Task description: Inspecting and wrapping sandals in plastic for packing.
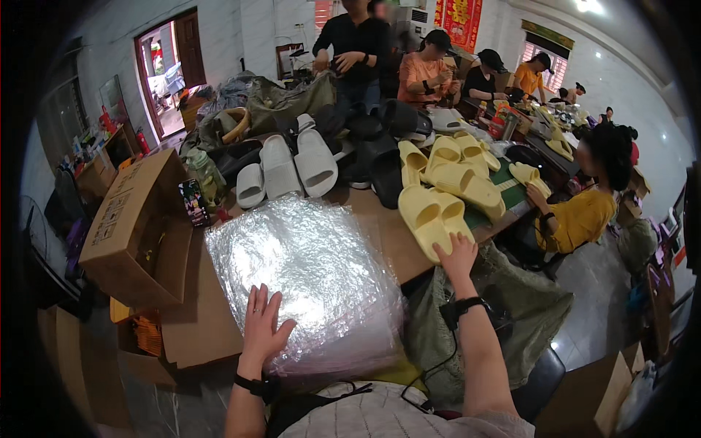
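Their left hand [266, 325], fingers spread, lies over flat, glossy clear-plastic sheets [307, 252] that might slide if pushed; right hand [458, 259], fingers parted, pinch unclear, touches pale-yellow, open-toed foam slippers [421, 214].

Lying on the table [388, 232]: plastic bags [299, 252] at the near side, slippers [279, 168] behind and to the right. Left of the bags, a cardboard box [131, 230], with a phone [193, 203] just beside; to their right, a sack [529, 306].

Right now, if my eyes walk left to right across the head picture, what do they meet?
Cardboard box → phone → shiny plastic sheets → pair of yellow slippers at the right hand → person in a yellow shirt.
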A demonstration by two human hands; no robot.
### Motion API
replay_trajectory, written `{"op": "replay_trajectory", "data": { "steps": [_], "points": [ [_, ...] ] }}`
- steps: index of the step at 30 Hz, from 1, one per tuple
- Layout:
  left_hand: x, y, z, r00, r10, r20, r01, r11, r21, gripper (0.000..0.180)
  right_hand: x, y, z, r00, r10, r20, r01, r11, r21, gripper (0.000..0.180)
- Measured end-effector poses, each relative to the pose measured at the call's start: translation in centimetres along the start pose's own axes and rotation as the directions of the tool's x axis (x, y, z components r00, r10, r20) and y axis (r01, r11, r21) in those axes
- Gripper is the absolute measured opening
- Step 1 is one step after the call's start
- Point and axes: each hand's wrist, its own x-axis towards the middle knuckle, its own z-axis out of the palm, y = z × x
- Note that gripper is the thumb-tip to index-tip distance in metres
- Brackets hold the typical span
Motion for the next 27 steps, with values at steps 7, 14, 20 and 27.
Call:
{"op": "replay_trajectory", "data": {
  "steps": [7,14,20,27],
  "points": [
    [0.0,-0.3,0.5,1.000,0.012,-0.005,-0.012,1.000,-0.018,0.066,-5.6,-6.7,-2.3,0.965,-0.263,-0.004,0.254,0.928,0.271,0.062],
    [-0.2,-0.3,0.3,1.000,0.001,-0.011,-0.001,0.999,-0.040,0.067,-2.9,-7.1,-2.4,0.975,-0.209,0.077,0.154,0.881,0.447,0.052],
    [-0.5,-0.5,0.4,0.999,0.014,-0.029,-0.015,0.999,-0.036,0.067,4.8,-7.6,-2.3,0.955,-0.174,-0.239,0.238,0.932,0.274,0.043],
    [0.0,-0.2,0.5,1.000,0.017,-0.014,-0.017,1.000,-0.019,0.067,9.2,-8.4,1.0,0.981,-0.193,-0.018,0.191,0.941,0.279,0.029]
  ]
}}
